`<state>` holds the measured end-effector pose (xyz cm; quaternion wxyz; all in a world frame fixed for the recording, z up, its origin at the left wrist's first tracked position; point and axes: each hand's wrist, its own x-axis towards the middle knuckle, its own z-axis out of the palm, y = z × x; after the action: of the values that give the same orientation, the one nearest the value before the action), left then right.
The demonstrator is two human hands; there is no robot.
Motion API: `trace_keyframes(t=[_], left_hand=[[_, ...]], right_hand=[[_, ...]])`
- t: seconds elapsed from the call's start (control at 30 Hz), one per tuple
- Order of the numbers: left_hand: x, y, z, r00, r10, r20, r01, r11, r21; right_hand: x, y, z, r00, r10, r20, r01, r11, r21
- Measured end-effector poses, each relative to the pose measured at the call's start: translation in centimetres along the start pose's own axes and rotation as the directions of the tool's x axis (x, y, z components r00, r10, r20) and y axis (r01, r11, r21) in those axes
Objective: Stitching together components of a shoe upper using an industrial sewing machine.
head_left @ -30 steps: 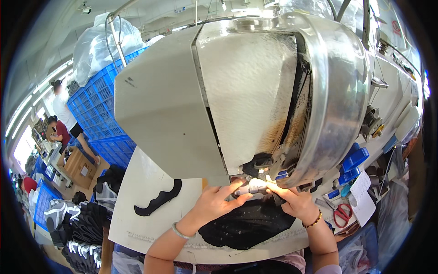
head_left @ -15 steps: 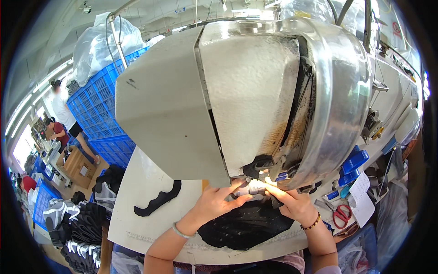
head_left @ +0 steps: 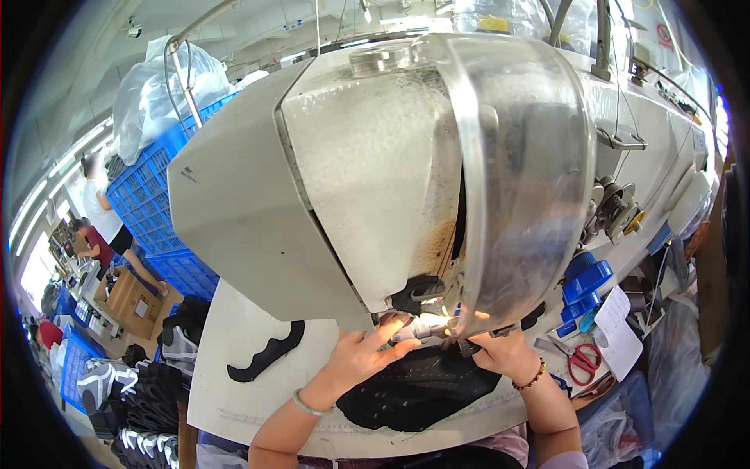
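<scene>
The black piece [head_left: 418,395] rests on the white worktop [head_left: 238,328]; its long axis goes from left to right, with the right end a little farther from the person. It lies between and just nearer than the left hand [head_left: 361,358] and the right hand [head_left: 504,356]. The left hand has thumb and forefinger parted around a silver cylinder [head_left: 422,328]; the right hand has bent fingers near it. I cannot tell if either hand grips something. Beyond both hands stands the sewing machine [head_left: 375,172]. Left of them are a curved strip [head_left: 269,356] and, farther, blue crates [head_left: 148,187]; right of them, scissors [head_left: 572,359].
</scene>
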<state>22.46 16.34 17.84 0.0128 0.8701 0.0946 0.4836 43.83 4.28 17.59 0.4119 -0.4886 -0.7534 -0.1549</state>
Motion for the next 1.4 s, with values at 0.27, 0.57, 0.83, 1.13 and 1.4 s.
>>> trace_keyframes(t=[0.27, 0.57, 0.83, 1.13, 1.4], left_hand=[[-0.7, -0.1, 0.1, 0.986, -0.136, 0.096, 0.145, 0.985, -0.093], [0.3, 0.7, -0.6, 0.992, -0.104, -0.064, 0.094, 0.985, -0.144], [2.0, 0.0, 0.2, 0.567, -0.769, 0.295, 0.747, 0.328, -0.579], [0.6, -4.6, -1.6, 0.326, -0.945, -0.029, 0.374, 0.157, -0.914], [-3.3, 0.6, -18.1, 0.472, -0.749, 0.465, 0.743, 0.622, 0.248]], right_hand=[[-0.9, 0.5, 0.3, 1.0, 0.001, 0.023, -0.001, 1.0, -0.013], [1.6, -1.1, -0.4, 0.997, -0.028, -0.076, 0.03, 0.999, 0.033], [2.6, -1.7, -0.6, 0.995, 0.012, -0.094, -0.005, 0.998, 0.069], [1.8, -0.3, -0.3, 0.828, 0.507, -0.241, -0.496, 0.862, 0.109], [3.1, -7.4, -0.8, 0.977, -0.21, 0.039, 0.166, 0.862, 0.479]])
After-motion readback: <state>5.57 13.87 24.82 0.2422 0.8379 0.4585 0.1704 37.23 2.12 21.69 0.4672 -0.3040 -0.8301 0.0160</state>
